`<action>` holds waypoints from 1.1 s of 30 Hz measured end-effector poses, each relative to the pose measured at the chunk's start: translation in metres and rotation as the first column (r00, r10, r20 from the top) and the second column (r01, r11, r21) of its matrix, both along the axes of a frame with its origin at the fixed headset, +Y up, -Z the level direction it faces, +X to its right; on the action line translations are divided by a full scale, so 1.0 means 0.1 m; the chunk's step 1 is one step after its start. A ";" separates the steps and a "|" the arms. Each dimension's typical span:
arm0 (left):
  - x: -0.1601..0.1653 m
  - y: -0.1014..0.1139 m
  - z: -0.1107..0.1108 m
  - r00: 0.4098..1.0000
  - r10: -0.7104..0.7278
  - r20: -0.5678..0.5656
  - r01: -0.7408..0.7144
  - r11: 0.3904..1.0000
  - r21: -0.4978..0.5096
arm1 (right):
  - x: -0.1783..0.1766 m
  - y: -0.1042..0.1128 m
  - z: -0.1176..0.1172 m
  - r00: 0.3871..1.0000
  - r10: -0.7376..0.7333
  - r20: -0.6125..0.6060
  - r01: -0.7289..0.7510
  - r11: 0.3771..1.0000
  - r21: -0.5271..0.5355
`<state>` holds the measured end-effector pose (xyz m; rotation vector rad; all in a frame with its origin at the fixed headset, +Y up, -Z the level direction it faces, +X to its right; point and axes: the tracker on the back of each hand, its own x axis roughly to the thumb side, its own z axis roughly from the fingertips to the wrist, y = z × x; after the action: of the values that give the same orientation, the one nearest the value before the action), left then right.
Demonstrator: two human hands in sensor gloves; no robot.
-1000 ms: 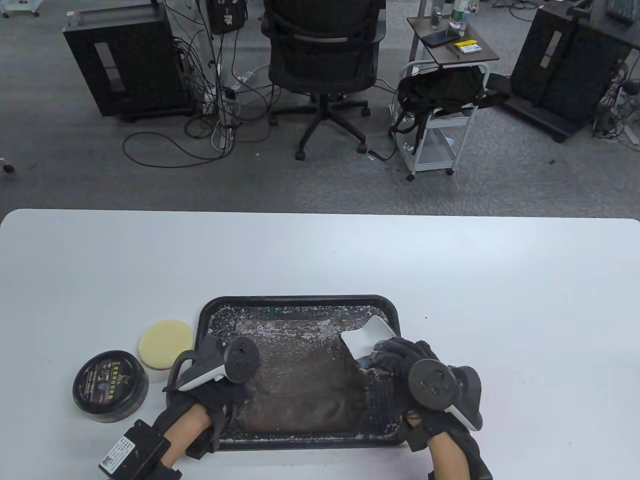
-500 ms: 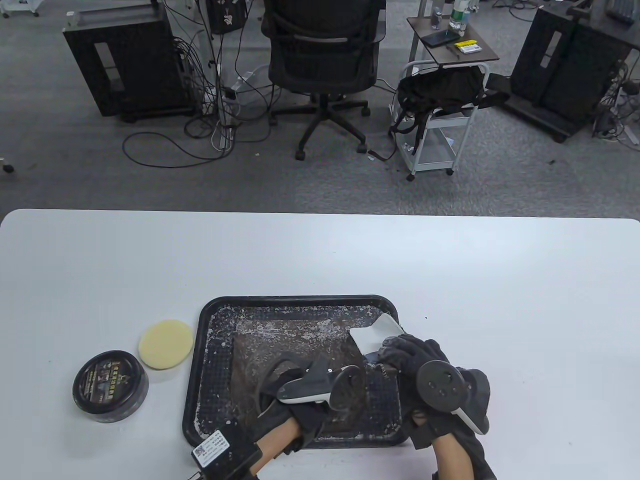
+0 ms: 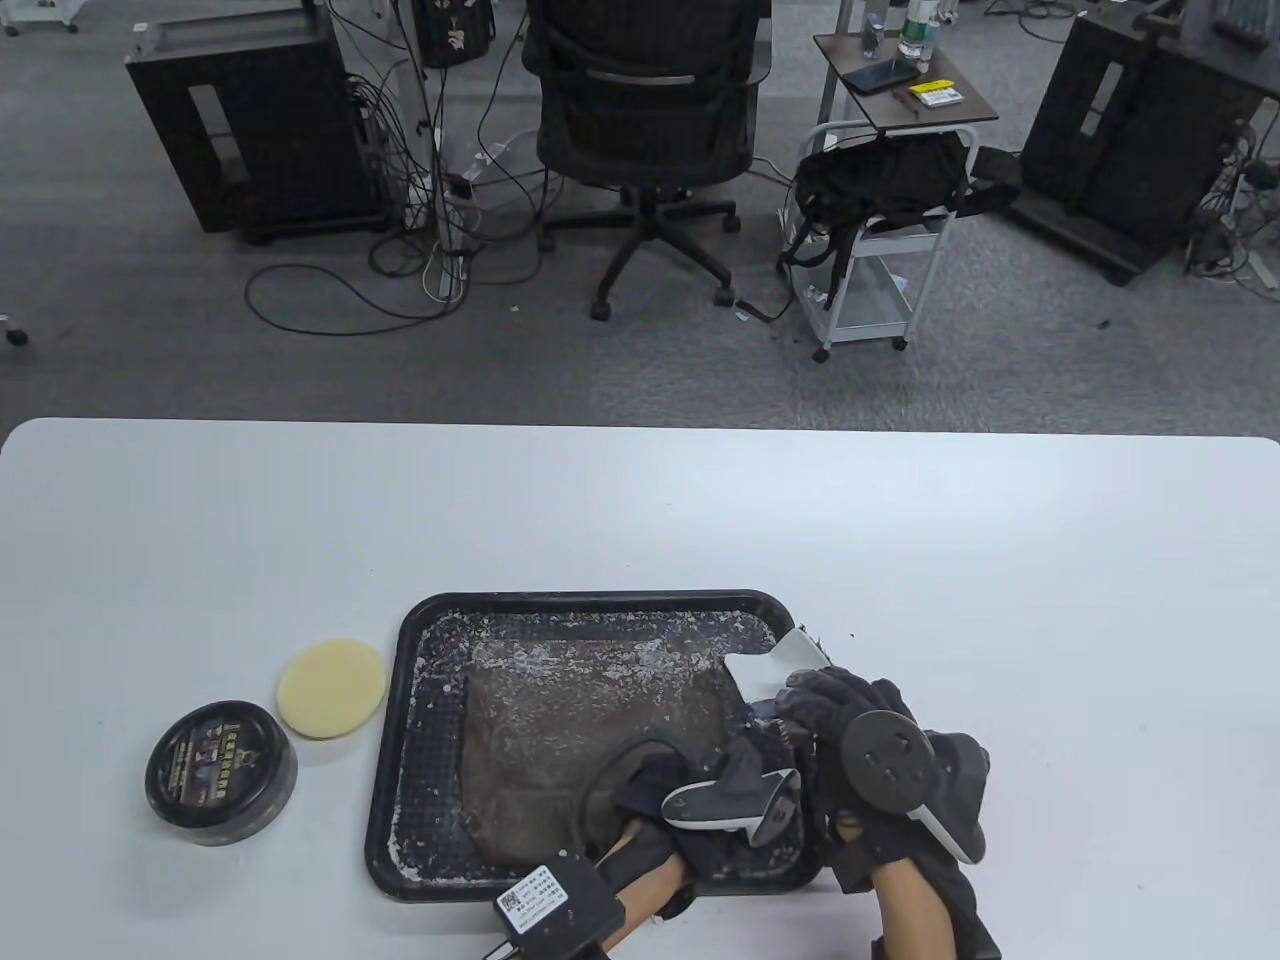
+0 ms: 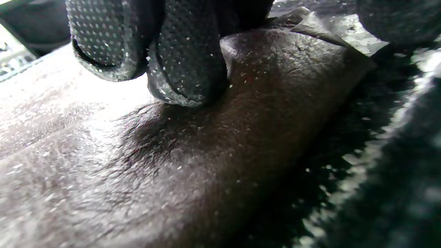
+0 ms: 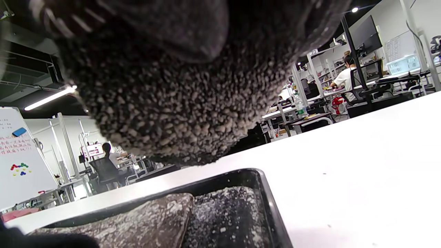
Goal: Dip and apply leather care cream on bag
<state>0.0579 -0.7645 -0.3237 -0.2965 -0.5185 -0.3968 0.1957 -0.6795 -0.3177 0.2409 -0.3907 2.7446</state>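
Two gloved hands are close together over the near right part of a black tray [image 3: 415, 640]. The left hand [image 3: 690, 790] lies on the brown bag [image 3: 580, 710], and in the left wrist view its fingers [image 4: 187, 69] press down on the leather near the bag's edge. Its fingers look bent, but you cannot tell if they pinch the bag or only push on it. The right hand [image 3: 850, 715] is just to the right of the left hand. Its fingers curl round a white cloth [image 3: 780, 665] that sticks out past them, at the far right side of the tray. The bag lies flat in the tray, under the left hand, with white specks all over it. Well to the left of the hands, a round yellow sponge [image 3: 332, 688] and a black cream tin [image 3: 221, 771] with its lid on sit on the white desk [image 3: 640, 510].
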 end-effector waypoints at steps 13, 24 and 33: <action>-0.12 0.01 -0.02 0.990 0.141 0.015 -0.141 0.990 -0.016 | -0.06 -0.08 -0.01 0.999 0.051 0.007 -0.050 0.998 -0.038; -0.31 0.08 -0.01 0.935 0.349 -0.065 -0.350 0.937 -0.004 | -0.05 -0.10 -0.01 1.000 0.024 0.013 -0.023 0.998 -0.053; -0.61 0.09 -0.11 0.789 0.571 -0.228 -0.593 0.804 -0.040 | -0.01 -0.10 -0.01 0.999 0.007 0.032 -0.005 0.999 -0.053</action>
<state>-0.0026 -0.7556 -0.3350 -0.2634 -0.4023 0.2716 0.1949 -0.6897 -0.3190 0.1841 -0.3259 2.7636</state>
